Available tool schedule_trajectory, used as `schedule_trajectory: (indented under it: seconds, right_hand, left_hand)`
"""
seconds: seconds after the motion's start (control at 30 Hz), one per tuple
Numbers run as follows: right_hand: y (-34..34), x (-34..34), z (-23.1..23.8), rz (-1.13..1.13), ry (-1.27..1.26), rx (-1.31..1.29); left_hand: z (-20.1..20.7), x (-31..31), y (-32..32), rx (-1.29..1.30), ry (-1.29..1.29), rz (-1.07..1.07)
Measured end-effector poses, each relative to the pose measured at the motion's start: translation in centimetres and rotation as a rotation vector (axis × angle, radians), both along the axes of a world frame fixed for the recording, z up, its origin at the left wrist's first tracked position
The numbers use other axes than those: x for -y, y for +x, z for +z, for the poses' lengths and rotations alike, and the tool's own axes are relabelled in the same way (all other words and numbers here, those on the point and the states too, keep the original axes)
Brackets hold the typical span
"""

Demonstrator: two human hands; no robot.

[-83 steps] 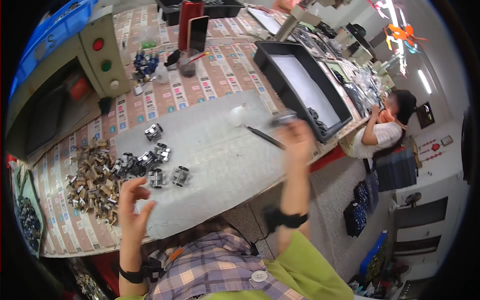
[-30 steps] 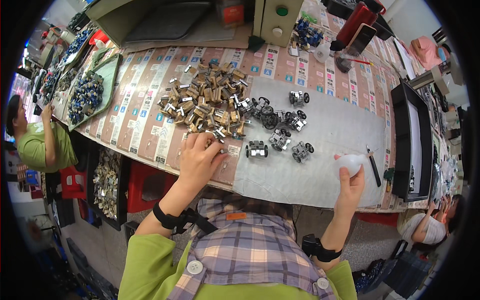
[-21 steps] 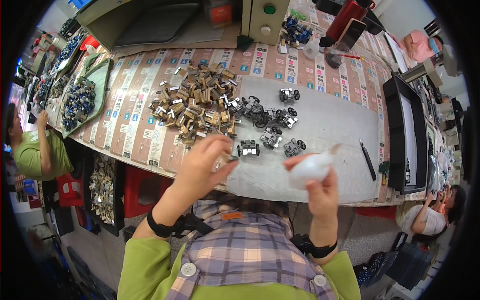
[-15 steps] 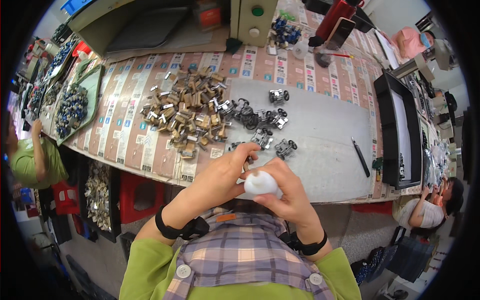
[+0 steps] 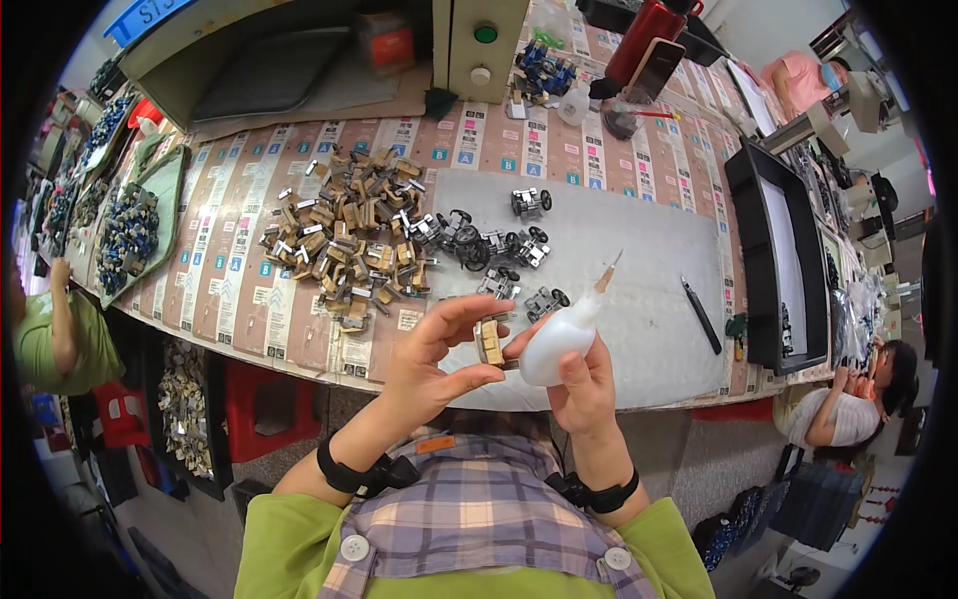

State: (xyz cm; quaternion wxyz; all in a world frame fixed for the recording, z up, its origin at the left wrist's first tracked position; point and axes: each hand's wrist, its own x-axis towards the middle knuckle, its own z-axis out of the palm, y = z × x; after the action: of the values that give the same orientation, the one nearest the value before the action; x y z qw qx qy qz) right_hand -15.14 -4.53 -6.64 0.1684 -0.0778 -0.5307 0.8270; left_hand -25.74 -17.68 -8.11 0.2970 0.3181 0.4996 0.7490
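Note:
My left hand (image 5: 431, 351) is closed on a small tan-and-metal toy vehicle part (image 5: 490, 341), pinched between thumb and fingers. In my right hand (image 5: 587, 395) is a white squeeze bottle (image 5: 559, 342), its thin needle tip tilted up and away to the right. The right fingertips reach close to the part; whether they touch it I cannot tell. Just beyond my hands, several small silver toy chassis with black wheels (image 5: 465, 238) lie on a grey mat (image 5: 639, 290). Left of them spreads a heap of similar tan-and-metal parts (image 5: 344, 235).
A black-handled pen-like tool (image 5: 703, 317) lies at the mat's right. Beyond it stands a long black tray (image 5: 743, 255). At the back are a red flask (image 5: 644, 45), a phone (image 5: 656, 68) and a beige machine housing (image 5: 481, 55). Co-workers sit at both sides.
The squeeze bottle has turned from end-on to upright, its needle now pointing up and away. My left hand has turned, bringing the tan-and-metal part into view. The whole view has shifted slightly.

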Motion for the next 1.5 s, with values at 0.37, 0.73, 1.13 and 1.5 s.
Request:
schedule_trajectory:
  seconds: [0.37,0.73,1.13,1.5]
  right_hand:
    - [1.2,-0.1,-1.3,0.159,-0.033,0.199]
    - [2.7,-9.0,-3.9,-0.427,0.743,0.481]
    - [4.8,-11.6,-3.2,-0.512,1.043,0.377]
    - [-2.1,-31.3,4.0,-0.661,0.783,0.280]
  left_hand:
    - [-1.4,0.3,-0.7,-0.317,-0.157,0.119]
    - [-4.2,1.1,-0.7,-0.183,-0.306,0.142]
    - [-4.0,-1.4,1.1,-0.098,-0.405,0.124]
    - [-8.0,0.2,1.9,-0.462,-0.516,0.026]
